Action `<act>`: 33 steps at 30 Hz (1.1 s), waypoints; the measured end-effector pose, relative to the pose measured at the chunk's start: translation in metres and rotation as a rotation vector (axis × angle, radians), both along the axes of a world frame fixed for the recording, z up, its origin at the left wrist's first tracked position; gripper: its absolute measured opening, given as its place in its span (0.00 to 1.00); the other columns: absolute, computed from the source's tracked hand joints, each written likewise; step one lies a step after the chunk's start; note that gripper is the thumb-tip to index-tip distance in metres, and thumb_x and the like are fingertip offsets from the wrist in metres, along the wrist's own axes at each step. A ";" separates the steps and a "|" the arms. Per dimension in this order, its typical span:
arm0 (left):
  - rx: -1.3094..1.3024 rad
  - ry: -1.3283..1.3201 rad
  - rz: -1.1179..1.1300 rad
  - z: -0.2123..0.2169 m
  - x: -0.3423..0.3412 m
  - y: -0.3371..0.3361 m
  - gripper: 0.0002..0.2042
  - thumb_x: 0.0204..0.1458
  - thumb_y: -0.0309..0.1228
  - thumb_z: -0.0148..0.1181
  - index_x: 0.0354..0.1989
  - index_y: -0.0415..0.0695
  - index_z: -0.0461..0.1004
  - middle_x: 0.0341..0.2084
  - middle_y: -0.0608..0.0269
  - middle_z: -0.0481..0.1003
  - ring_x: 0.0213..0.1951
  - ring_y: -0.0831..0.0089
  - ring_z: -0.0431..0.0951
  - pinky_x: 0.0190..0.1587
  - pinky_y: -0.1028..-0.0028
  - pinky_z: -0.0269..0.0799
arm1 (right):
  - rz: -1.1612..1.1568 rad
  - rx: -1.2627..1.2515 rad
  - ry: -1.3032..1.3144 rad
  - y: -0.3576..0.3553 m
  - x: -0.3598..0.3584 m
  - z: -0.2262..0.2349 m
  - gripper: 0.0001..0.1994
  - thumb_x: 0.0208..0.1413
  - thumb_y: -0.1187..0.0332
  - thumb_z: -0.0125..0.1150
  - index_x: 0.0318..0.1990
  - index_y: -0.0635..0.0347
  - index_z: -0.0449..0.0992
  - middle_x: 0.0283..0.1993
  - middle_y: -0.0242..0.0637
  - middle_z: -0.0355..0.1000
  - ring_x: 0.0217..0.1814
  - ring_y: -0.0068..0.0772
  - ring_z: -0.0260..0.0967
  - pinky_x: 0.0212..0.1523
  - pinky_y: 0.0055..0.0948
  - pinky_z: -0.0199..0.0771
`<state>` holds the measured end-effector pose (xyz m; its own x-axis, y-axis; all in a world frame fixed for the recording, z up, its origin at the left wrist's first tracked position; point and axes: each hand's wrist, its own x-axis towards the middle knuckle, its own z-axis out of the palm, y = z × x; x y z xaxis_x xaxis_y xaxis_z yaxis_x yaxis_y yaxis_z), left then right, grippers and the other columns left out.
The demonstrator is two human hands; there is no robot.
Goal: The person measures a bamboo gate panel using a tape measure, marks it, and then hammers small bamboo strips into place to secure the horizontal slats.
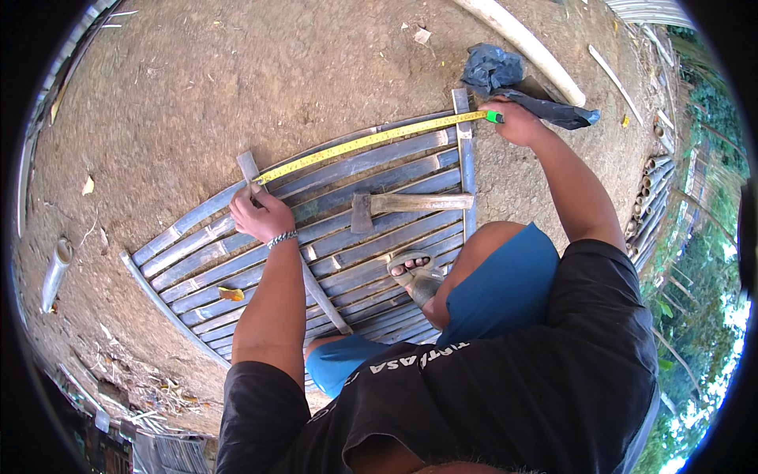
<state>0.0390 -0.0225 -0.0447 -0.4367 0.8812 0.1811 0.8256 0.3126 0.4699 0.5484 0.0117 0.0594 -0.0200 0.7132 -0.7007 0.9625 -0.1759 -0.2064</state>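
Note:
Below me on the ground lies a panel of dark bamboo slats (pixel 201 240) joined by crosspieces. A yellow tape measure (pixel 363 144) is drawn out across its far edge, from one crosspiece (pixel 247 166) to the right one (pixel 465 158). My left hand (pixel 262 216) is closed at the tape's left end, fingertips pinching it by the top of the crosspiece. My right hand (pixel 515 123) is wrapped around the tape's case, whose green part (pixel 494 117) shows beyond the fingers. Between my arms an axe (pixel 418 203) with a wooden handle rests on the slats.
My sandalled foot (pixel 414 272) stands on the panel, and a yellow leaf (pixel 230 294) lies on it. Crumpled black plastic (pixel 491 69) and a long pale pole (pixel 525 43) lie past my right hand. Bamboo poles (pixel 651 193) are stacked at right; a short bamboo piece (pixel 57 272) lies far left.

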 end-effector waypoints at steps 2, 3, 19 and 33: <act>0.014 -0.018 -0.008 -0.001 0.002 0.000 0.07 0.61 0.35 0.58 0.39 0.45 0.75 0.39 0.62 0.76 0.48 0.58 0.74 0.52 0.52 0.61 | -0.003 0.008 0.008 -0.002 0.004 -0.002 0.23 0.55 0.77 0.56 0.59 0.47 0.74 0.61 0.45 0.69 0.64 0.50 0.67 0.64 0.40 0.67; 0.020 -0.026 -0.012 -0.001 0.002 0.000 0.07 0.61 0.35 0.58 0.39 0.45 0.75 0.40 0.62 0.76 0.48 0.58 0.74 0.52 0.52 0.61 | 0.000 0.015 0.003 -0.003 0.005 -0.004 0.23 0.55 0.77 0.56 0.59 0.47 0.74 0.61 0.45 0.69 0.64 0.50 0.67 0.64 0.40 0.67; 0.013 -0.044 -0.014 0.000 -0.002 0.000 0.06 0.59 0.33 0.57 0.41 0.47 0.73 0.40 0.62 0.75 0.47 0.57 0.72 0.52 0.54 0.59 | 0.059 0.020 0.049 0.002 0.004 -0.003 0.28 0.47 0.83 0.57 0.59 0.57 0.74 0.62 0.48 0.69 0.67 0.50 0.65 0.67 0.36 0.64; 0.038 -0.022 -0.025 0.006 0.002 -0.001 0.25 0.47 0.37 0.68 0.52 0.42 0.68 0.48 0.52 0.72 0.53 0.51 0.70 0.56 0.49 0.59 | -0.033 0.050 0.115 -0.001 0.015 -0.009 0.28 0.48 0.81 0.56 0.60 0.59 0.73 0.62 0.48 0.70 0.66 0.48 0.67 0.67 0.33 0.63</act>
